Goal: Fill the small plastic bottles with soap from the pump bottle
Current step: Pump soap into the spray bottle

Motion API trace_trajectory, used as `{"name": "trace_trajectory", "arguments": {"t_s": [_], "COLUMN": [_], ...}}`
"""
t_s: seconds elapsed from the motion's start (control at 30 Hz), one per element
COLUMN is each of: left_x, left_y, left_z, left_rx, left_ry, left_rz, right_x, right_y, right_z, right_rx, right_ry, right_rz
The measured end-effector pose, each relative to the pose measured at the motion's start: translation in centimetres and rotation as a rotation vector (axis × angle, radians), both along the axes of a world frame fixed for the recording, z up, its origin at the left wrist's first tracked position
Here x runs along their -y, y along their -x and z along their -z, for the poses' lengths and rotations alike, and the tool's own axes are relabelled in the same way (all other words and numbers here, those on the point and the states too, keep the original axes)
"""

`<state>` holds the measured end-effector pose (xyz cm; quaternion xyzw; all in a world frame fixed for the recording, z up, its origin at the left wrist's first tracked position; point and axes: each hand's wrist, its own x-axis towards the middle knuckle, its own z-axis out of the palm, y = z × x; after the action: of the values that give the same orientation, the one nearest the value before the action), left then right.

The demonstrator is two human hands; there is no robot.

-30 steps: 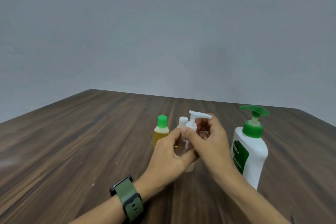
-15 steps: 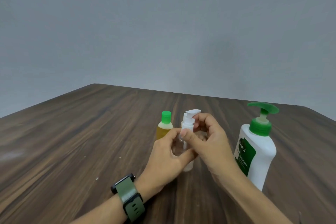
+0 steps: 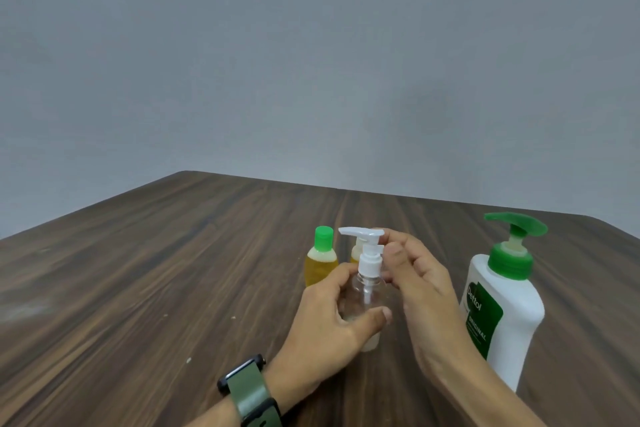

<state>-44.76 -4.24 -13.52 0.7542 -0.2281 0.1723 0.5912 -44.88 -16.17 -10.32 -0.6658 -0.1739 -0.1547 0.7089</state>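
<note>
Left hand (image 3: 329, 319) grips clear small plastic bottle (image 3: 363, 302) upright on dark wood counter (image 3: 173, 270). Right hand (image 3: 412, 274) pinches its white pump cap (image 3: 369, 253) from above. Big white pump bottle (image 3: 502, 305) stands just right, nearer right hand.

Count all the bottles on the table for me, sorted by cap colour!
Green-topped bottles: 2, the small yellow bottle and the big soap pump bottle.
White-topped bottles: 2, the clear bottle in the hands and a yellow bottle half hidden behind it.
Total: 4 bottles.
</note>
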Motion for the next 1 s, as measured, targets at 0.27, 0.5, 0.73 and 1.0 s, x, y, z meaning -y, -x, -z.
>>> {"name": "trace_trajectory", "arguments": {"t_s": [0.27,0.5,0.73,1.0], "left_x": [-0.09,-0.51,-0.67,-0.59], "left_y": [-0.15,-0.30,-0.50,-0.57], "left_z": [-0.31,-0.24,-0.10,-0.64], "left_rx": [0.022,0.011,0.043,0.020], "left_ry": [0.004,-0.037,-0.031,-0.001], "left_rz": [-0.005,0.000,-0.001,0.084], "right_x": [-0.37,-0.29,-0.47,-0.17], "right_y": [-0.14,-0.41,-0.06,0.38], "right_z": [0.39,-0.16,0.13,-0.59], "right_rx": [0.121,0.135,0.104,0.196], "right_ry": [0.260,0.126,0.422,0.164], "right_rz": [0.126,0.069,0.214,0.063]}}
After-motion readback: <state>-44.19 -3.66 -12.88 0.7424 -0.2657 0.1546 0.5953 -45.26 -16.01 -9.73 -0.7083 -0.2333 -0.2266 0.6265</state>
